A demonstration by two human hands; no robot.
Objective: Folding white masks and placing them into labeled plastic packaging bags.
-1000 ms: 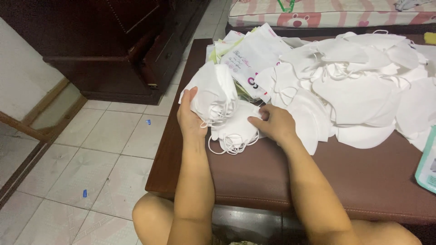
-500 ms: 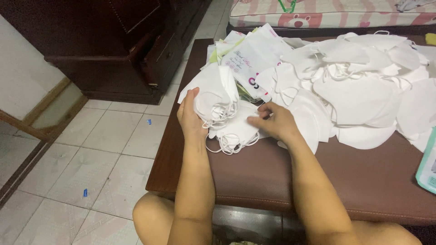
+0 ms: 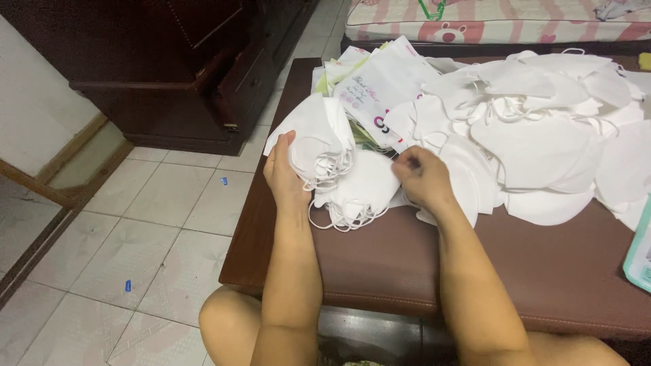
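Observation:
My left hand (image 3: 285, 177) grips a stack of folded white face masks (image 3: 317, 139) held upright at the left end of a brown table (image 3: 407, 257). Below it lies a second small stack of masks (image 3: 359, 190) with loose ear loops. My right hand (image 3: 422, 176) rests on the edge of a large loose heap of white masks (image 3: 536, 129), its fingers pinching at one mask there. White printed packaging bags (image 3: 380, 85) lie behind the held stack.
A dark wooden cabinet (image 3: 196, 68) stands at the left on a tiled floor (image 3: 135, 230). A bed with a pink patterned sheet (image 3: 488, 17) is beyond the table. A teal package (image 3: 641, 254) sits at the table's right edge. My knee (image 3: 227, 325) is below.
My right hand has shifted slightly right from the small stack toward the large heap. My left hand keeps hold of its stack in the same place.

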